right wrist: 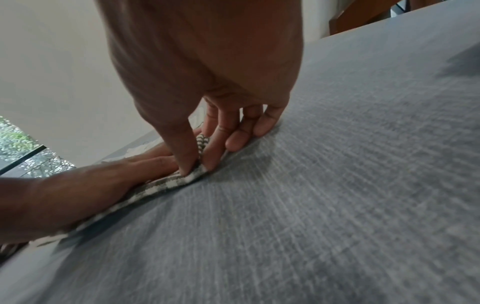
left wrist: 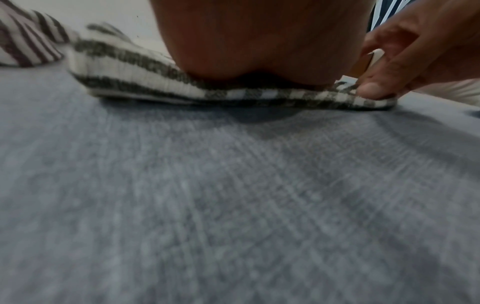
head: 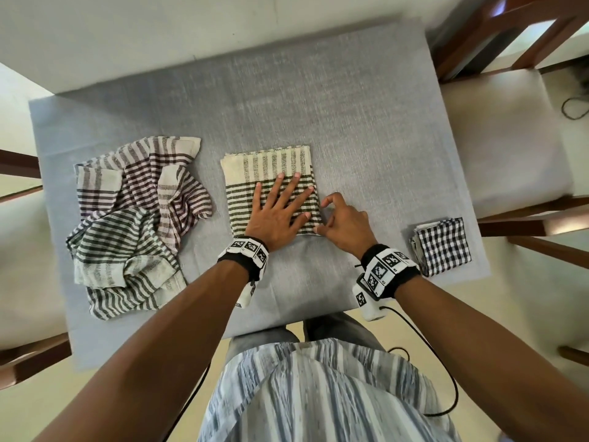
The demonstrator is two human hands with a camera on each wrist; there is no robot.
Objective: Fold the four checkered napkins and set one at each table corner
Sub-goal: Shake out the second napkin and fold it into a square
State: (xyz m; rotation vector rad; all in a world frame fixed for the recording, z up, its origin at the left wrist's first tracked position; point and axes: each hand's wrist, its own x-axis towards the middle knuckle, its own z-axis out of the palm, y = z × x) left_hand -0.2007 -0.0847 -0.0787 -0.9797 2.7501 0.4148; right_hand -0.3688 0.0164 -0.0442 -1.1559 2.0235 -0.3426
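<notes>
I see the grey table (head: 318,100) carrying everything. Two crumpled striped napkins (head: 134,218) lie heaped toward its left edge. At the middle of its near half sits the half-folded green-striped napkin (head: 255,167). My left hand (head: 280,208) lies flat on it, fingers straight and spread. My right hand (head: 345,220) pinches its near right corner. A small folded checkered napkin (head: 443,245) rests at the near right corner.

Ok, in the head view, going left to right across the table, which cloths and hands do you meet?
Crumpled napkin pile → half-folded napkin with left hand flat on it → right hand pinching its corner → folded checkered napkin.
</notes>
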